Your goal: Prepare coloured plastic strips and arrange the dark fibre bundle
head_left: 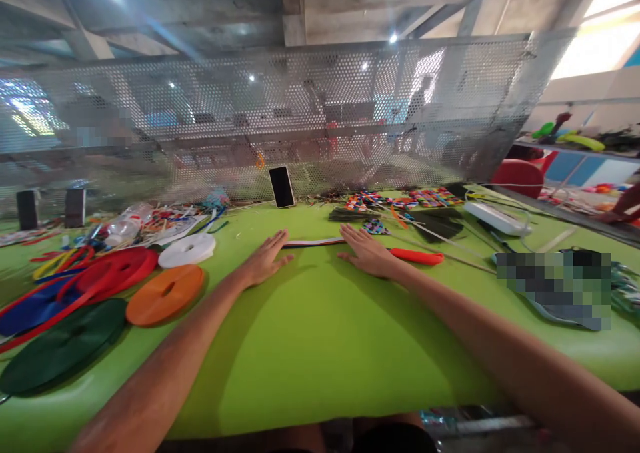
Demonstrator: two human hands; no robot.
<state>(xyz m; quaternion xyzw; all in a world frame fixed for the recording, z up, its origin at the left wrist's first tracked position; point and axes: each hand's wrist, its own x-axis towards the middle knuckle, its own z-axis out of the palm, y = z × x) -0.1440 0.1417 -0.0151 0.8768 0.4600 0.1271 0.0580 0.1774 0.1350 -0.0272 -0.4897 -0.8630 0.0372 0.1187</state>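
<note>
A narrow striped strip (314,242), white with dark and reddish edges, lies across the green table between my hands. At its left end my left hand (266,259) rests flat, fingers stretched forward and thumb out. Over the right end lies my right hand (367,251), palm down with its fingers spread. Just right of that hand is a red-orange handled object (417,257), its other end hidden near the hand. A small patterned woven piece (375,227) sits just beyond my right fingers.
Rolls of white (187,250), orange (166,295), red and dark green strap (67,346) lie left on the green table (310,359). A phone (281,187) leans against the mesh screen (300,126). Woven pieces, a white power strip (497,219) and a pouch lie right.
</note>
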